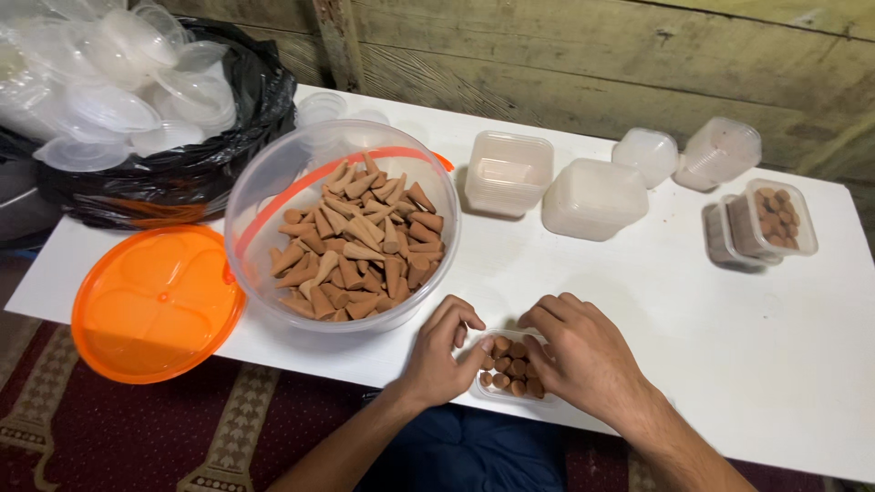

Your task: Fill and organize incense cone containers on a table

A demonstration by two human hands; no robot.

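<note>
A small clear plastic box (507, 394) sits at the near edge of the white table (729, 346), with several brown cones (510, 363) standing upright inside. My left hand (439, 355) rests against its left side, fingertips touching the cones. My right hand (583, 355) is against its right side, fingers bent over the cones. Just left of my hands stands a large clear tub (264, 191) heaped with loose brown cones (360, 241).
An orange round lid (155, 302) lies at the left table edge. A black bag (164, 178) of clear lids (109, 82) sits at back left. Stacks of empty clear boxes (507, 173) and lids (592, 199) stand behind; filled boxes (761, 223) sit far right.
</note>
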